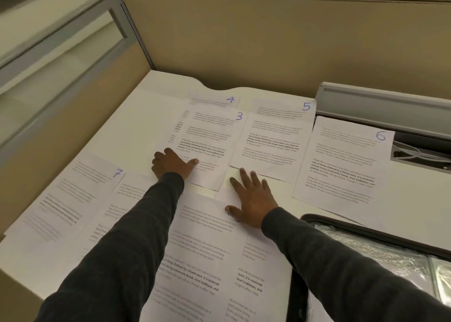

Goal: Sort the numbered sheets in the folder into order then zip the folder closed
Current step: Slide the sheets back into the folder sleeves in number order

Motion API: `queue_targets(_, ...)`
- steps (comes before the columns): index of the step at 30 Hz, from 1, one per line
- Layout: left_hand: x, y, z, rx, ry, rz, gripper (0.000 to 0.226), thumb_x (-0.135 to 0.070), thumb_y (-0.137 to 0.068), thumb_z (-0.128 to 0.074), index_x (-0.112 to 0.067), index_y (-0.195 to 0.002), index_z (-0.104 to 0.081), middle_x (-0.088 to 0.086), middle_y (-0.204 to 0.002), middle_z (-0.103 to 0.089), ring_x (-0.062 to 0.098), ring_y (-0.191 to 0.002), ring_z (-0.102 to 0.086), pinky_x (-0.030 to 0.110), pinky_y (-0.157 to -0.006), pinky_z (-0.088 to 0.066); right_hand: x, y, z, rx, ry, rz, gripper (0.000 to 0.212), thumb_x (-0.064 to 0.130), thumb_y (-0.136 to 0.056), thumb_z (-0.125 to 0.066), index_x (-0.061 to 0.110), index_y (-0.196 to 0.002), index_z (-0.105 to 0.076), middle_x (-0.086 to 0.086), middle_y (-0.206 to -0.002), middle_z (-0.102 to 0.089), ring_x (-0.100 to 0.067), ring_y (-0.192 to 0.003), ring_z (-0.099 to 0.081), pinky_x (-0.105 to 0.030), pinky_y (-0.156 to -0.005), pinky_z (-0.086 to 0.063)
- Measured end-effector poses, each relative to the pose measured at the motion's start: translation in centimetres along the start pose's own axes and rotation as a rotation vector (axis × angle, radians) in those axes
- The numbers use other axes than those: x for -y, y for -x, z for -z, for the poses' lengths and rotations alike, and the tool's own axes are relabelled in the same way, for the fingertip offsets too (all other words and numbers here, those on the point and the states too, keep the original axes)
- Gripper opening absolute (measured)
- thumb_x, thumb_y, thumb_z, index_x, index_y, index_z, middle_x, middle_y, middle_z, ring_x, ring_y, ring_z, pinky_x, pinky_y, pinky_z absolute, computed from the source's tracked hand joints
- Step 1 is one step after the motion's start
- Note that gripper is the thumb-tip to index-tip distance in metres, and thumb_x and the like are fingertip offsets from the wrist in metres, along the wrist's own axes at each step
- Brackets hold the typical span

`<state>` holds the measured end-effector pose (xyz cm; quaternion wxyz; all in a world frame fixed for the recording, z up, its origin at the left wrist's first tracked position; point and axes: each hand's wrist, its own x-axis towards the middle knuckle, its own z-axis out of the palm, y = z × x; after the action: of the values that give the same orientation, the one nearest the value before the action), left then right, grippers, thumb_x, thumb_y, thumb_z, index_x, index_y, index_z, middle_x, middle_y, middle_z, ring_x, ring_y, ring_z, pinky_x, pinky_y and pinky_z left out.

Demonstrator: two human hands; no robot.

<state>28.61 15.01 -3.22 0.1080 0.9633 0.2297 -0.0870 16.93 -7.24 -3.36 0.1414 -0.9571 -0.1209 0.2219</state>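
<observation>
Numbered printed sheets lie spread over a white desk (136,116). Sheet 3 (207,136) lies on top of sheet 4 (214,100); sheet 5 (275,136) is beside them, sheet 6 (346,165) further right, sheet 7 (66,199) at the left. More sheets (210,260) overlap near me, their numbers hidden by my arms. My left hand (173,164) rests on the lower left corner of sheet 3, fingers curled at its edge. My right hand (251,197) lies flat with spread fingers on a near sheet, just below sheet 5. The black folder (317,220) lies open at the lower right.
Beige cubicle partitions (268,41) wall the desk at the back and left. A grey cable tray (390,99) with wires (415,151) sits at the back right. The folder shows clear plastic sleeves (380,260) inside.
</observation>
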Motion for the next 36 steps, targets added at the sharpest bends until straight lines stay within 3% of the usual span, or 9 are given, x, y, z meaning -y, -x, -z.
queue_targets(13,-1.2,-0.5,0.9,0.062,0.039,0.093,0.088,-0.062,-0.07,-0.077,-0.009,-0.13,-0.041,0.018,-0.133,-0.048,0.035,-0.125,-0.046,0.047,-0.106,-0.035,0.6,-0.4,0.0,0.055,0.076,-0.008,0.091,0.068,-0.094,-0.045,0.027,-0.161,0.001,-0.006,-0.167,0.02,-0.036,-0.154,0.016,-0.054,-0.125,0.003)
queue_targets(15,-1.4,-0.3,0.9,0.066,0.157,0.098,0.073,-0.046,-0.076,-0.079,-0.007,-0.128,-0.046,0.016,-0.13,-0.055,0.035,-0.121,-0.051,0.045,-0.103,-0.042,0.5,-0.4,0.3,0.061,0.067,0.004,0.091,0.068,-0.094,-0.046,0.027,-0.161,-0.002,-0.006,-0.167,0.018,-0.035,-0.154,0.014,-0.053,-0.125,0.001)
queue_targets(18,-1.1,0.6,1.5,0.047,0.388,0.07,0.037,-0.015,-0.087,-0.065,-0.002,-0.12,-0.054,0.017,-0.122,-0.062,0.036,-0.11,-0.06,0.035,-0.084,-0.051,0.1,-0.3,0.9,0.066,0.041,0.022,0.09,0.066,-0.093,-0.049,0.025,-0.161,-0.006,-0.007,-0.168,0.013,-0.034,-0.155,0.009,-0.052,-0.126,-0.004)
queue_targets(20,-0.9,1.7,2.3,0.004,0.491,0.037,0.028,-0.009,-0.089,-0.059,-0.001,-0.116,-0.055,0.018,-0.117,-0.063,0.035,-0.103,-0.061,0.032,-0.077,-0.05,-0.1,0.0,1.4,0.066,-0.01,0.026,0.089,0.064,-0.094,-0.051,0.023,-0.161,-0.009,-0.008,-0.169,0.007,-0.033,-0.156,0.003,-0.05,-0.126,-0.008)
queue_targets(24,-1.2,5.3,4.3,-0.074,0.702,-0.055,0.017,-0.011,-0.092,-0.061,-0.007,-0.107,-0.056,0.013,-0.107,-0.063,0.026,-0.086,-0.059,0.032,-0.077,-0.053,0.0,1.3,2.8,-0.015,-0.302,-0.005,0.086,0.061,-0.095,-0.054,0.019,-0.16,-0.016,-0.009,-0.168,-0.013,-0.028,-0.153,-0.019,-0.041,-0.124,-0.02)
queue_targets(27,-1.7,8.8,5.6,-0.07,0.884,-0.134,0.016,-0.013,-0.092,-0.064,-0.014,-0.106,-0.057,0.006,-0.104,-0.064,0.023,-0.09,-0.063,0.038,-0.081,-0.058,0.1,2.7,3.9,-0.148,-0.631,-0.06,0.084,0.061,-0.093,-0.057,0.018,-0.158,-0.025,-0.006,-0.163,-0.031,-0.026,-0.146,-0.035,-0.041,-0.12,-0.029)
queue_targets(32,-3.7,15.7,7.2,0.043,1.217,-0.185,0.022,-0.009,-0.088,-0.069,-0.019,-0.107,-0.062,0.001,-0.106,-0.071,0.023,-0.097,-0.068,0.04,-0.084,-0.059,-2.0,5.3,5.4,-0.186,-1.318,-0.211,0.096,0.073,-0.076,-0.066,0.023,-0.152,-0.035,-0.004,-0.146,-0.054,-0.024,-0.125,-0.058,-0.045,-0.106,-0.049)
queue_targets(36,-6.1,21.8,7.3,0.204,1.474,-0.195,0.028,0.0,-0.086,-0.069,-0.017,-0.108,-0.066,0.005,-0.11,-0.073,0.027,-0.103,-0.069,0.041,-0.089,-0.057,-5.6,9.0,7.3,-0.3,-1.577,-0.187,0.055,0.048,-0.091,-0.07,0.017,-0.134,-0.058,-0.001,-0.125,-0.071,-0.021,-0.109,-0.07,-0.033,-0.083,-0.059)
